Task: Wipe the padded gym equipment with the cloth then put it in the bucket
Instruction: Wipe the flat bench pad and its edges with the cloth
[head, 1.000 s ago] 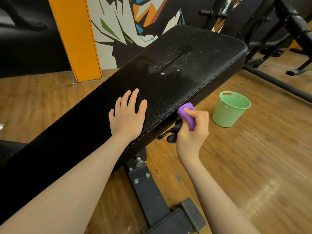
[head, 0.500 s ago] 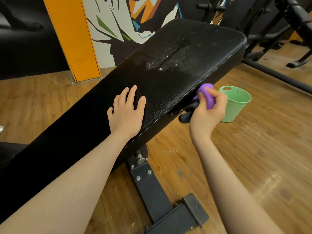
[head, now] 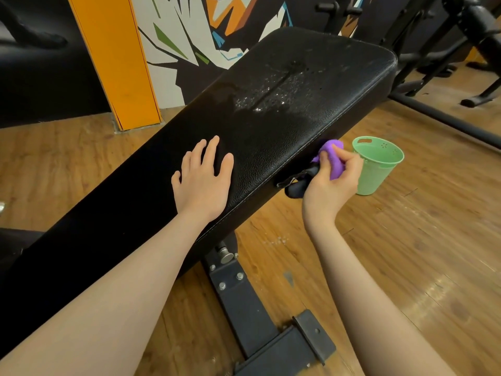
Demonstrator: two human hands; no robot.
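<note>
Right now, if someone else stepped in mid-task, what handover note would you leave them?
Left hand: flat, fingers spread, resting on the bench pad.
Right hand: grips the bunched purple cloth against the pad's right side edge.
Green bucket: upright on the wooden floor, just right of that hand, no cloth in it.
Done: cloth is at work on the side edge.
Left: droplets show on the pad's top towards the far end; wipe them, then drop the cloth in the bucket.

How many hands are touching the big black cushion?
2. The left hand rests flat on top of the black bench pad. The right hand holds the purple cloth against the pad's side edge.
</note>
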